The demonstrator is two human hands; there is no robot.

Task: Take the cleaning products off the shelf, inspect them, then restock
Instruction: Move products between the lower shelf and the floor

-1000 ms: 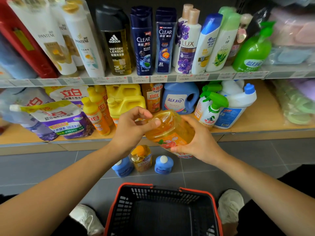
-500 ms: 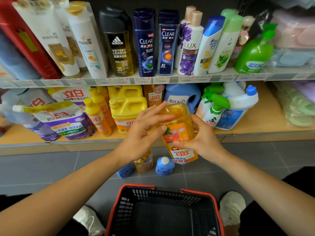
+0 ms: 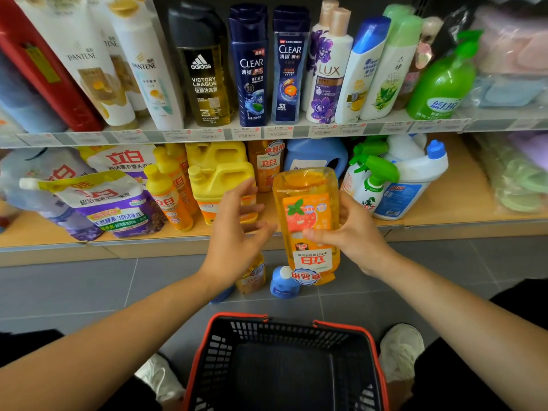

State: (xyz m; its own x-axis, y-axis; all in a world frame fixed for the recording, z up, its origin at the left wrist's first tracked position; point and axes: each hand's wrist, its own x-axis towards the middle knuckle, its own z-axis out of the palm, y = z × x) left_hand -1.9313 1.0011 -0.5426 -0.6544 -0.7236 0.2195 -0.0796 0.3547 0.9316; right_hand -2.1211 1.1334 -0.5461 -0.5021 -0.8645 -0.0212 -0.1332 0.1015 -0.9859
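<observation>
Left hand comes off, fingers spread just beside the orange detergent bottle, now flipped upside down before the lower shelf. Right hand alone clamps it. Best to support the base and read the label.

Wearer, as logged from my remote station.

1. Hands: left hand and right hand, both bare.
2. Arms: left forearm and right forearm, uncovered as far as the frame's edges.
3. Legwear: black fabric on the left leg and on the right leg, plain and matte. I cannot tell trousers from shorts.
4. Footwear: left shoe and right shoe, an off-white pair with soft, creased uppers. The right one shows a rounded toe.
</observation>
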